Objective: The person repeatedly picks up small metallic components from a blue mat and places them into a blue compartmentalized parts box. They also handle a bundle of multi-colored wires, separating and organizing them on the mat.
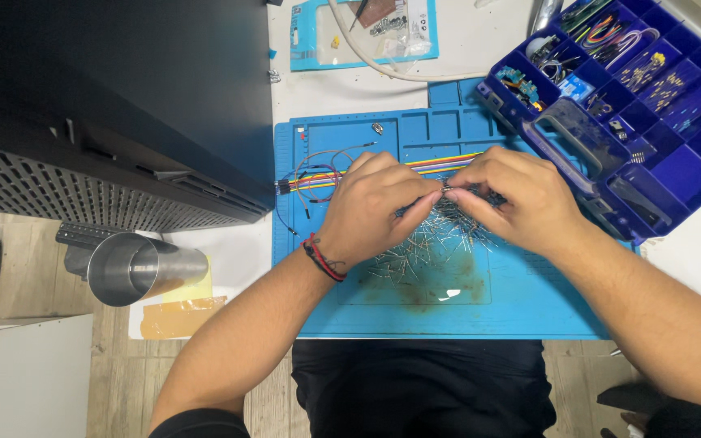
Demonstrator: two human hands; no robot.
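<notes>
Thin metal part (pixel 446 188) pinched between left hand (pixel 375 207) and right hand (pixel 517 199), fingertips together, above loose component pile (pixel 436 239) on blue mat (pixel 513 304). Risk: slipping, vanishing into pile; leads bending.

The single head view looks almost straight down from close above the fingers (pixel 436 195), which meet near the frame's centre over the blue mat (pixel 529 308) on the worktop (pixel 464 49); floor shows below them.
</notes>
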